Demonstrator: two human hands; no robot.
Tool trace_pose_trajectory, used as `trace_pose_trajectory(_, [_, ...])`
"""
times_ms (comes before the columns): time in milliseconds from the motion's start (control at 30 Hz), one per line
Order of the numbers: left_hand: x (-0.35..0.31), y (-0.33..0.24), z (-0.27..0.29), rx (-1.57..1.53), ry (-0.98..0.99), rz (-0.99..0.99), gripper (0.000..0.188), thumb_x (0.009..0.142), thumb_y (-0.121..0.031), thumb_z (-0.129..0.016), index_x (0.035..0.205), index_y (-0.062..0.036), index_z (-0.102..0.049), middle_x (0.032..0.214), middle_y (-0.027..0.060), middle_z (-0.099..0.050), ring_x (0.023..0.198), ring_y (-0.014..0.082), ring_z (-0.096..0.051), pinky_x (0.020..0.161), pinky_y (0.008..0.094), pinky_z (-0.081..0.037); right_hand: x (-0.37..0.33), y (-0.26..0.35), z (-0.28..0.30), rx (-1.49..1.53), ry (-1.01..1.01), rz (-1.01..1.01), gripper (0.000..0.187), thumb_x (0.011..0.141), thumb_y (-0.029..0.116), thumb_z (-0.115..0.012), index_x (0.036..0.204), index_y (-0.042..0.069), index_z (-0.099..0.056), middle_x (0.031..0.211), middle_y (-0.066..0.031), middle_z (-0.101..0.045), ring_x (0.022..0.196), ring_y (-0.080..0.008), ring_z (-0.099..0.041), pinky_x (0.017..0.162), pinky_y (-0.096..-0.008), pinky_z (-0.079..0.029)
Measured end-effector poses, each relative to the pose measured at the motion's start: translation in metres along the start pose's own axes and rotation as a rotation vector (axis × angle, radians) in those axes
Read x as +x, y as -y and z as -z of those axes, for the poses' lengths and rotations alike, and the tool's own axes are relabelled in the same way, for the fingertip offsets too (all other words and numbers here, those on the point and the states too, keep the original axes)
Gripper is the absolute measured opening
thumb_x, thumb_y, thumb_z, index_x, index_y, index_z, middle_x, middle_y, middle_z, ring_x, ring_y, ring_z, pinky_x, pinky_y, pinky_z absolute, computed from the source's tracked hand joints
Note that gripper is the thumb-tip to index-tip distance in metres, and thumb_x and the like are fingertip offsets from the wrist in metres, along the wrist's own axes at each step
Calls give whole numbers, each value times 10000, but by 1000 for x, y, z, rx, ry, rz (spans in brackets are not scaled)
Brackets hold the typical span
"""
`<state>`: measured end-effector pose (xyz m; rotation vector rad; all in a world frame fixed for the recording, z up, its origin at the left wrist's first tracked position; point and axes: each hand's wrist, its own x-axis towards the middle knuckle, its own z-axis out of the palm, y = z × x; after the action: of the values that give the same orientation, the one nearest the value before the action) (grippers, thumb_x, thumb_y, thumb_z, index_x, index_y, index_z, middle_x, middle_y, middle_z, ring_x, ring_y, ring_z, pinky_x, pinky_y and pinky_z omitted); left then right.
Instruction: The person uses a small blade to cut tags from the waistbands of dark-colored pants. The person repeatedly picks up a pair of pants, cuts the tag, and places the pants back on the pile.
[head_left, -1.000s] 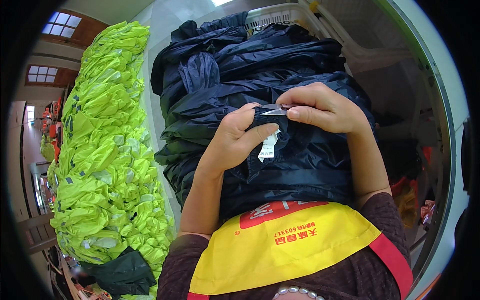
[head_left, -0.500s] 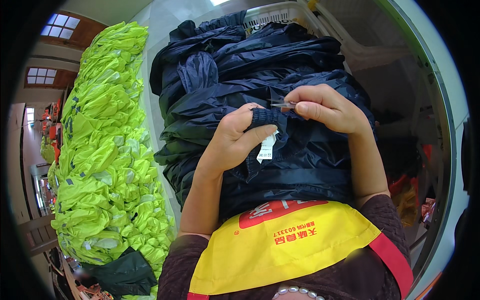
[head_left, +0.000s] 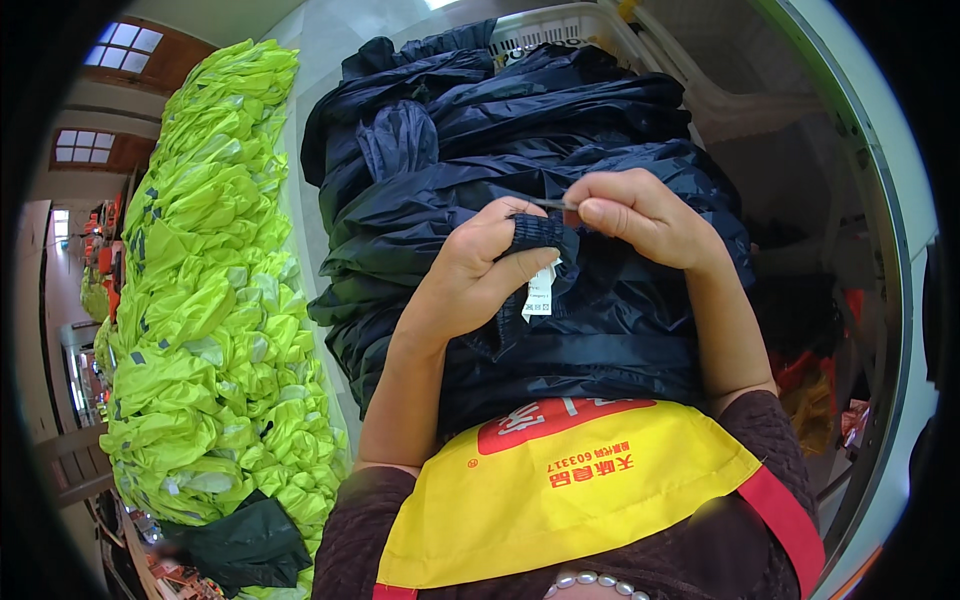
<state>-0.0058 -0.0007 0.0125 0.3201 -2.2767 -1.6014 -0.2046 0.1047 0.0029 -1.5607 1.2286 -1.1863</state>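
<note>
Two heaps of garments fill most of the view: a navy heap point(head_left: 420, 235) is spread directly in front of the body, where it is easily reached, and a neon heap point(head_left: 215, 290) is laid in a long row to the left, apparently so that the colours are not mixed. A yellow apron point(head_left: 580, 500) is worn over the chest, its far edge bordering the navy heap, presumably to shield the dark sleeved top point(head_left: 355, 525) beneath. A white basket point(head_left: 620, 35) is partly covered at the heap's far end; whether the garments are contained by it cannot be told. A dark green cloth point(head_left: 245, 545) is draped across the near end of the neon heap. Over the middle of the navy heap, a gathered ribbed band point(head_left: 538, 233) is pinched in the left hand point(head_left: 482, 265), seemingly so that its upper edge is exposed and steadied. A white label point(head_left: 538, 292) is hung below the left thumb, clear of that edge. A thin metal tool point(head_left: 553, 204) is grasped between the thumb and fingers of the right hand point(head_left: 640, 217), its tip pointed left toward the band; such a light grip should suit small, precise movements. Fine dark thread ends point(head_left: 519, 209) are seen there; whether they are touched by the tip cannot be made out.
</note>
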Motion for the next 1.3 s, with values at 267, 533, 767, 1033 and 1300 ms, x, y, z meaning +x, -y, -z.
trace_pose_trajectory(267, [4,2,0,161,10,-114,163,766,-43,-677,875,61,-618,1292,206,-419,1070,290,-510,891,329,-407,18,7,-26,182,-131,-80,228,794,209,-694,867,-5,-665,687,-2,-566,620,-52,-477,561,-205,-378])
trace_pose_trajectory(533, [1,5,-3,59,15,-45,166,779,-28,-653,911,66,-618,1264,177,-482,1071,253,-520,892,309,-406,23,6,-19,91,-356,40,161,822,152,-652,866,-1,-628,697,-8,-582,673,-67,-536,601,-217,-431])
trace_pose_trajectory(767, [0,8,-1,-59,8,36,232,827,-23,-610,1048,50,-600,1218,93,-522,967,103,-535,837,230,-414,13,-36,38,-168,-592,-223,280,872,309,-600,833,33,-632,665,28,-506,613,-56,-447,563,-220,-346])
trace_pose_trajectory(1033, [-1,7,-3,-197,-53,118,222,805,-25,-631,1008,59,-600,1228,111,-481,1076,193,-495,913,279,-382,10,12,-24,100,-167,-102,254,828,194,-661,1003,11,-648,787,-18,-597,657,-57,-486,582,-199,-378])
trace_pose_trajectory(1300, [1,8,-5,-35,-17,-23,259,788,-36,-642,1024,55,-588,1150,145,-519,1047,242,-515,900,296,-396,25,16,-23,46,-91,-89,184,826,171,-665,914,9,-659,711,-5,-583,639,-58,-493,565,-197,-381])
